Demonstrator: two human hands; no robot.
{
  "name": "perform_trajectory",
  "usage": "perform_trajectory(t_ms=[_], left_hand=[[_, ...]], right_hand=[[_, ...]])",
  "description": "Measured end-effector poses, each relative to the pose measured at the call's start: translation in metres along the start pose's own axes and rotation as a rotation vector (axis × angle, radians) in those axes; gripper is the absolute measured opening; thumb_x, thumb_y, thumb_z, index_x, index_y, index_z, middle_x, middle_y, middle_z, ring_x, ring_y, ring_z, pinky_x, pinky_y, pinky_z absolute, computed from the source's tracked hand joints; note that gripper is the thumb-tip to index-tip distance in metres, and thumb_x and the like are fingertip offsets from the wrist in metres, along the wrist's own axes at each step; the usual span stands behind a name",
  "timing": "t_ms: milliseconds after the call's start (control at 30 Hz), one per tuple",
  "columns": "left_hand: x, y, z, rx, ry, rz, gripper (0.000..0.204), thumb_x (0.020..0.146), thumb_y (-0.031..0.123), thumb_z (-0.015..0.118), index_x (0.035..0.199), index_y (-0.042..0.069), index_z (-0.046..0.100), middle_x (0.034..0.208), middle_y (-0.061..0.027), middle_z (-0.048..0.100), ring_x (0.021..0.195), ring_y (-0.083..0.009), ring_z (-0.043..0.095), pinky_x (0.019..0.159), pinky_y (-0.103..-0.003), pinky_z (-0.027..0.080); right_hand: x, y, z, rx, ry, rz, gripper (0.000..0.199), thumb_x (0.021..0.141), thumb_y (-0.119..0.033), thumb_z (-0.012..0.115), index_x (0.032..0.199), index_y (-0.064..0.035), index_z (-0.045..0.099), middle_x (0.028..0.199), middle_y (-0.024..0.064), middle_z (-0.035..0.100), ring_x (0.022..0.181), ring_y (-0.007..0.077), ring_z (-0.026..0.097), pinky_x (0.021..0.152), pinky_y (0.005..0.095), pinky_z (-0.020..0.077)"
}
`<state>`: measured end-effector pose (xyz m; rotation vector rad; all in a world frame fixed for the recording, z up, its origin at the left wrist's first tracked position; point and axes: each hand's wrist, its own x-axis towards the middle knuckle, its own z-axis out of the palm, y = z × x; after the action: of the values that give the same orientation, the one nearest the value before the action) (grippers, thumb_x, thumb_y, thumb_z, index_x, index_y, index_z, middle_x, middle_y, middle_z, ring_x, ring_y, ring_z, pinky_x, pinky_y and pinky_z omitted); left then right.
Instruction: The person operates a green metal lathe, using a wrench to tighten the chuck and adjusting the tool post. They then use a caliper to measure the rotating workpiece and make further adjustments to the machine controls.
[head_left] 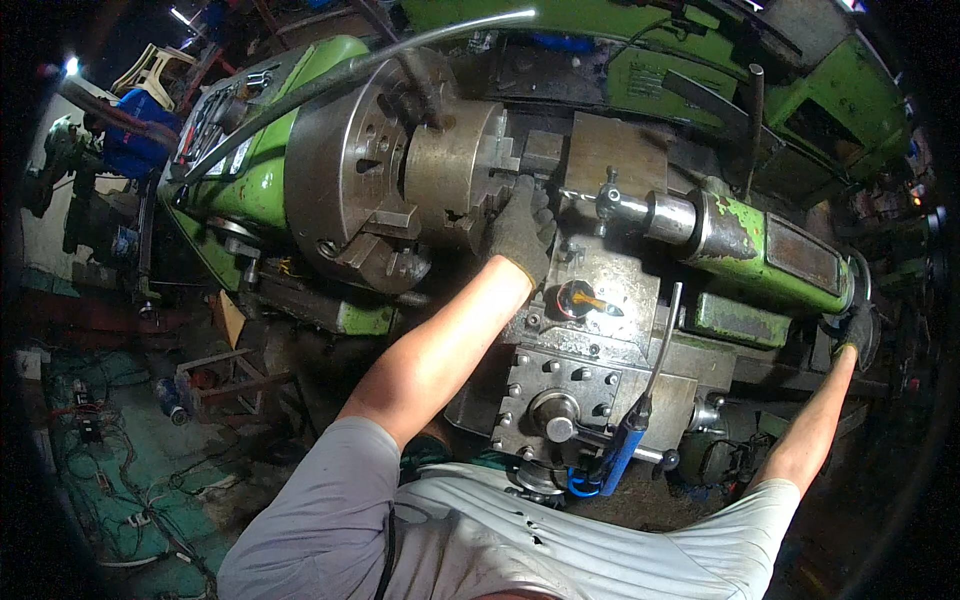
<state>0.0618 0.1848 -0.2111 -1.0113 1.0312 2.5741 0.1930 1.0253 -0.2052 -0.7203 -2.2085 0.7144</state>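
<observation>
A green metal lathe spans the view. Its large chuck [350, 160] grips a smaller steel chuck [452, 165] with stepped jaws. My left hand [520, 232], in a dark glove, rests against the jaw face of the smaller chuck. Its index finger is stretched upward; the other fingers are partly hidden. At the far right, my gloved right hand [853, 332] is closed round the rim of the tailstock handwheel [862, 285]. From the green tailstock [775, 245], a bright quill [672, 216] carries a small holder with a ball-ended crossbar [607, 196], pointing toward the left hand.
A square tool post [553, 412] and a blue-handled flexible hose [622, 455] stand close before me. An orange-and-black piece [583, 300] lies on the carriage. Another hose [400, 50] arches over the headstock. Loose cables [140, 515] cover the floor at left.
</observation>
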Motion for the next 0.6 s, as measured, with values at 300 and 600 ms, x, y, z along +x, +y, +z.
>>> perform_trajectory(t_ms=[300, 600], left_hand=[[-0.001, 0.002, -0.009, 0.077, 0.016, 0.070, 0.039, 0.094, 0.050, 0.072, 0.109, 0.014, 0.069, 0.111, -0.0001, 0.067, 0.097, -0.0137, 0.058, 0.091, -0.031, 0.046], [0.002, 0.001, -0.011, 0.013, -0.007, 0.061, 0.014, 0.099, 0.033, 0.071, 0.096, 0.020, 0.070, 0.090, 0.0060, 0.070, 0.084, -0.0096, 0.064, 0.073, -0.028, 0.050]], right_hand=[[-0.033, -0.085, 0.044, 0.176, -0.075, 0.281, 0.049, 0.105, -0.041, 0.048, 0.127, -0.0002, 0.065, 0.108, 0.0211, 0.072, 0.095, 0.0328, 0.067, 0.080, 0.0419, 0.0547], [-0.036, -0.085, 0.044, 0.180, -0.071, 0.313, 0.052, 0.103, -0.049, 0.052, 0.123, -0.0040, 0.068, 0.109, 0.0153, 0.070, 0.098, 0.0297, 0.065, 0.082, 0.0412, 0.0552]])
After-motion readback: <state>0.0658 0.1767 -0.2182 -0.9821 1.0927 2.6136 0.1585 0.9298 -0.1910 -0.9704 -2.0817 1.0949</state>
